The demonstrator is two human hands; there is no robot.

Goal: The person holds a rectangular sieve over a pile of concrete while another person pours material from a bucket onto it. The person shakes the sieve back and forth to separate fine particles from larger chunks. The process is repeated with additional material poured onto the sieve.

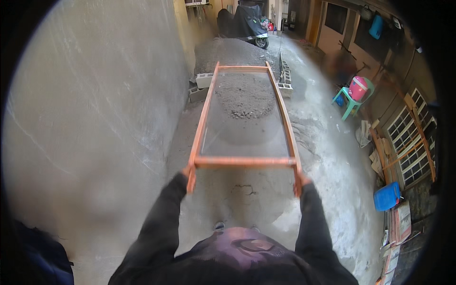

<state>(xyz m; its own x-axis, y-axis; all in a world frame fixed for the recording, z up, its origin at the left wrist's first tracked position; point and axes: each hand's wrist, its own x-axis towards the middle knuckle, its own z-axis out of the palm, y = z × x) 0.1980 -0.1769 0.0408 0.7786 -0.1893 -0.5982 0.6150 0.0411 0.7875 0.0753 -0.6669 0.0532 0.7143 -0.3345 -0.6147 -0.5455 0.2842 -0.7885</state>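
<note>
A long sand screen (247,162), a reddish wooden frame with fine mesh stretched across it, reaches away from me. My left hand (187,174) is closed round its near left handle end, and my right hand (303,179) grips the near right one. Grey sand (247,97) lies on the far half of the mesh, with coarser lumps gathered along its near edge. The nearer half of the mesh carries little material. Towards its far end, the screen is flanked by hollow concrete blocks (204,80); what bears its underside is hidden.
A grey wall (95,95) runs along my left. Behind the screen is a gravel heap (228,50), then a covered motorcycle (244,23). On the right are a green chair (350,101) with a pink cooler (358,88), a blue jerrycan (387,196) and a window grille (412,137). Someone's dark clothing (45,256) shows lower left.
</note>
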